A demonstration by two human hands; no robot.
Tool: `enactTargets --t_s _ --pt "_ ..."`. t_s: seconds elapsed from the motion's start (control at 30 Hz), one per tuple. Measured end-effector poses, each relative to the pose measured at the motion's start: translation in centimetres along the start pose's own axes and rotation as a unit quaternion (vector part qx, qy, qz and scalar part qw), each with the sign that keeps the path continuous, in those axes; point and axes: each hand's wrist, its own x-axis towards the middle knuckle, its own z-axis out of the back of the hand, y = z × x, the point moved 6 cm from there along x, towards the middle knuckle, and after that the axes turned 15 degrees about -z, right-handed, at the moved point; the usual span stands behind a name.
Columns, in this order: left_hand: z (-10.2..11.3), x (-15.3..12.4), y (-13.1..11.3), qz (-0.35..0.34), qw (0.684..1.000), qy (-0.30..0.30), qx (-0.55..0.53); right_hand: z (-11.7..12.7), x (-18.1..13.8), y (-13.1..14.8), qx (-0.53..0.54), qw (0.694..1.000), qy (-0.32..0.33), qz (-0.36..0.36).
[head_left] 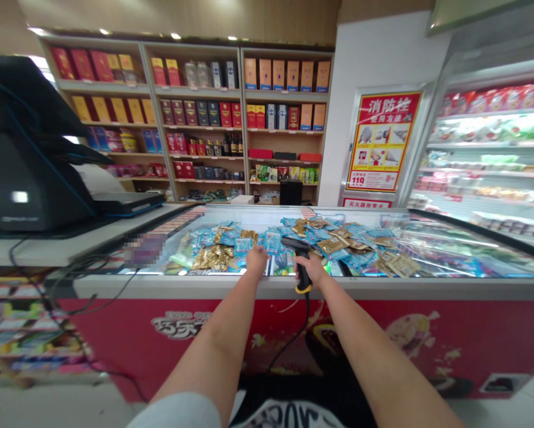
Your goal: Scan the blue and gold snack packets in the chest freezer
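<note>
My right hand (310, 268) grips the handle of a black and yellow barcode scanner (297, 248), whose head points left over the glass lid of a chest freezer (267, 288). Its black cable hangs down the freezer's red front. My left hand (256, 260) reaches onto the lid with fingers closed on a small blue snack packet (243, 245). Many blue and gold packets (338, 241) lie scattered across the lid around both hands, with a gold heap (211, 257) left of my left hand.
A black checkout terminal (30, 160) stands on a white counter (53, 249) at the left, with cables trailing down. Shelves of boxed goods (195, 113) fill the back wall. An open chiller (484, 154) stands at the right beside a red poster (381, 142).
</note>
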Motion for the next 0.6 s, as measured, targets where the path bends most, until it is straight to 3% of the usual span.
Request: enactTargets --t_s 0.6 --pt "0.16 -0.37 -0.24 0.001 1.000 0.002 0.001 -0.05 -0.02 -0.19 0.023 1.000 0.002 -0.002"
